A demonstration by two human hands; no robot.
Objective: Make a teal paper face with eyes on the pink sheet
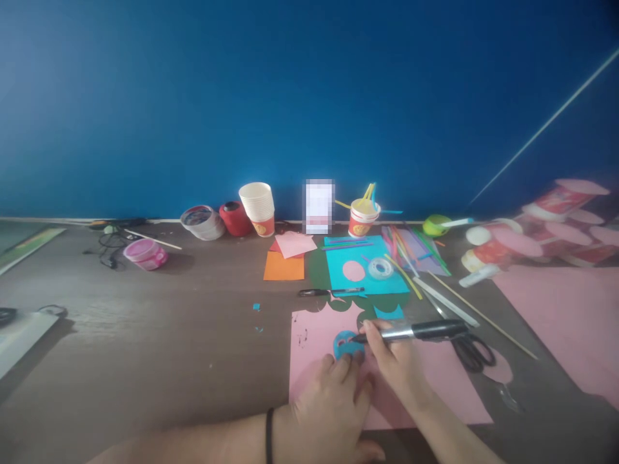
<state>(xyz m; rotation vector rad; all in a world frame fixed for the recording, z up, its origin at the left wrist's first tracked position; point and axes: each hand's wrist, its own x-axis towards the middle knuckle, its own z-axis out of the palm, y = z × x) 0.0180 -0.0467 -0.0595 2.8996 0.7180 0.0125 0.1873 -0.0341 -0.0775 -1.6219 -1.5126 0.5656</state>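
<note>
Head view, looking down over a dark tabletop point(193, 335), back edge against a blue wall point(271, 103). Pink paper sheet point(316, 328) well forward of that edge, scalloped along its far side. Over it, left hand point(336, 390), fingers loosely bent, pressing a blue disc point(342, 345) rather than gripping it. Right hand point(399, 367) pinched around a marker point(416, 330), tip at the disc; can't tell if actually touching. Disc near the sheet's far edge, well in from its left one. Probably paper or thin card, so light, bendy, easy to crease, apt to slide. Best pinned flat by the rim, clear of ink. Too small to read: marks on it. Near rim hidden under fingers, scissors point(471, 351) partly behind marker, tabletop's near corners cut off.
</note>
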